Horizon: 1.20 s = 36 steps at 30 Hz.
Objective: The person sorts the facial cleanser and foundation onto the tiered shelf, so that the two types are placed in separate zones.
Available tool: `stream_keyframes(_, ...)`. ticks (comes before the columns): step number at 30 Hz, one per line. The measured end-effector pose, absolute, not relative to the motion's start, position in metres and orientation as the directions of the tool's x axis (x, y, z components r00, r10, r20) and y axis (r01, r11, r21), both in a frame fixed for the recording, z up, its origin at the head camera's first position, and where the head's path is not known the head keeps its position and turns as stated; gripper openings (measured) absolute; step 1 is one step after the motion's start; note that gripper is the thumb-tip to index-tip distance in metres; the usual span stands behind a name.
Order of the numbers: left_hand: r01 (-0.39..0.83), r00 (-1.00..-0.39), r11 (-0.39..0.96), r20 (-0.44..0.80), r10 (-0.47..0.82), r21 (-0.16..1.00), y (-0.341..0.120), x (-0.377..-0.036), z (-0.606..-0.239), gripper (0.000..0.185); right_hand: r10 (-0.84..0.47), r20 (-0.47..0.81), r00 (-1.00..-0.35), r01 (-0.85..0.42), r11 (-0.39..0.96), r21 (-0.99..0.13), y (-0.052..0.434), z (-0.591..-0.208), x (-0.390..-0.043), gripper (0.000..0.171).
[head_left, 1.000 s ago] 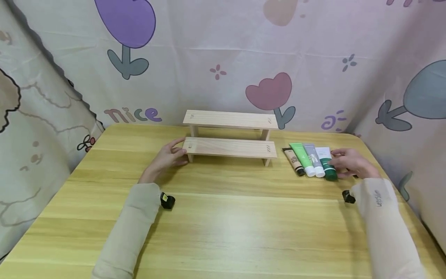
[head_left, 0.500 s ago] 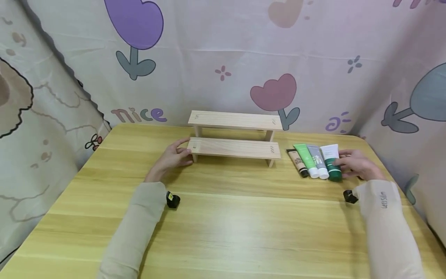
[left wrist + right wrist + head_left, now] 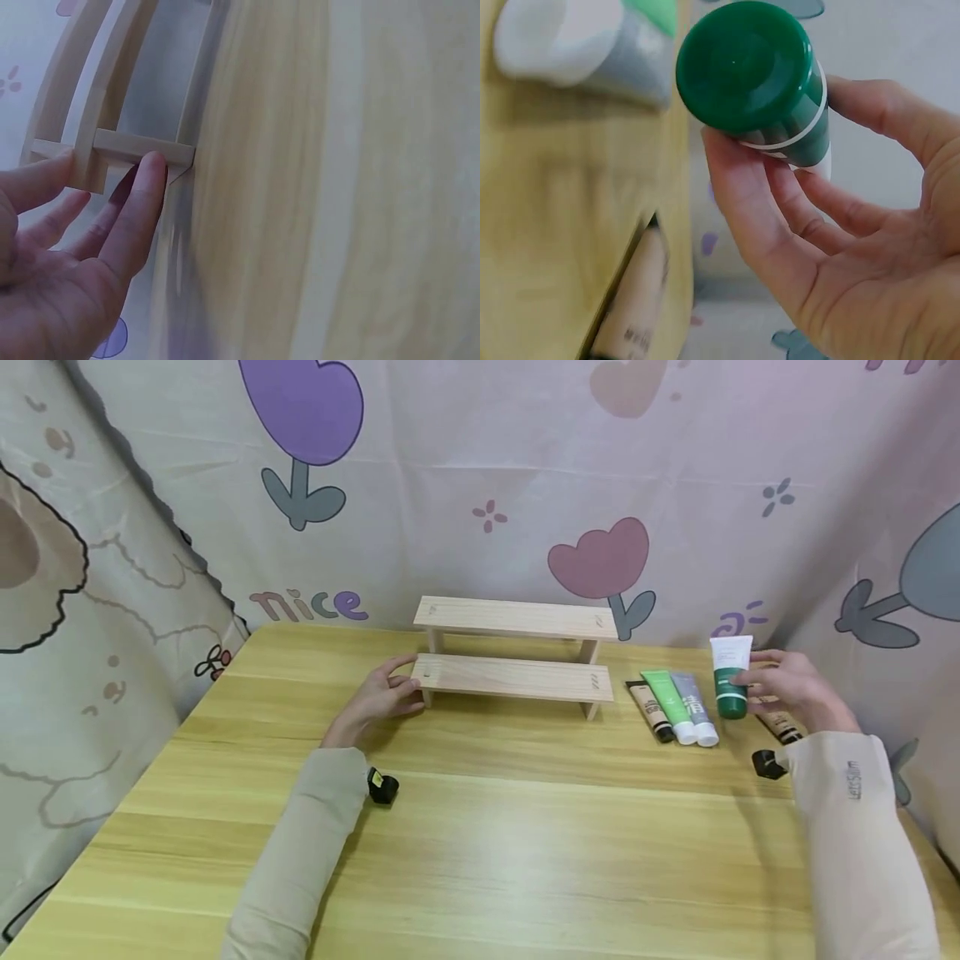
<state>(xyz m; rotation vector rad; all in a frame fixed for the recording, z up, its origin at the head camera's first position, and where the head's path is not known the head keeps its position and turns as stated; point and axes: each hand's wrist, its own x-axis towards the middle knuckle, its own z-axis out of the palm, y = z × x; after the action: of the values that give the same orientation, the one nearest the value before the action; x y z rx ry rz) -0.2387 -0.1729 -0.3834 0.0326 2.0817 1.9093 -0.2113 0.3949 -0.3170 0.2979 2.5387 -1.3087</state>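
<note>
In the head view my right hand (image 3: 795,687) pinches a green-and-white squeeze tube (image 3: 731,678) at the right of the table, cap down. The right wrist view shows its round green cap (image 3: 744,67), with thumb and fingers on opposite sides of the tube. My left hand (image 3: 379,693) holds the left end of a two-tier wooden shelf (image 3: 513,677). Close up in the left wrist view, thumb and fingertips touch the end of the lower board and its leg (image 3: 142,146).
Beige (image 3: 649,712), bright green (image 3: 670,706) and grey (image 3: 694,708) tubes lie side by side right of the shelf. Another beige tube (image 3: 780,725) lies partly behind the right hand. A patterned cloth (image 3: 450,460) hangs behind the wooden table (image 3: 480,852).
The right hand has closed on the green-and-white tube and raised it off the table, away from the row, uncovering the beige tube. The left hand stays at the shelf end; the view shifts slightly.
</note>
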Motion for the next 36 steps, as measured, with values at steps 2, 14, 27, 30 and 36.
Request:
stream_keyframes(2,-0.194,-0.951,0.106,-0.213,0.223,0.975,-0.173,-0.239,-0.384,0.060,0.058,-0.313,-0.948,0.290,0.560,-0.776,0.389,-0.312,-0.215,0.079)
stream_keyframes(14,-0.210,-0.949,0.089,-0.225,0.219,0.974,-0.174,-0.238,-0.385,0.061,0.036,-0.246,-0.969,0.233,0.471,-0.851,0.352,-0.291,-0.229,0.084)
stream_keyframes(27,-0.229,-0.948,0.013,-0.226,0.225,0.973,-0.174,-0.236,-0.386,0.060,0.072,-0.173,-0.982,0.187,0.319,-0.929,0.306,-0.275,-0.242,0.080)
stream_keyframes(30,-0.221,-0.949,0.018,-0.219,0.228,0.975,-0.173,-0.236,-0.386,0.060,0.072,-0.170,-0.983,0.183,0.277,-0.943,0.294,-0.273,-0.247,0.079)
stream_keyframes(36,-0.218,-0.950,0.022,-0.218,0.223,0.976,-0.172,-0.236,-0.387,0.060,0.076,-0.147,-0.986,0.159,0.176,-0.972,0.269,-0.269,-0.255,0.078)
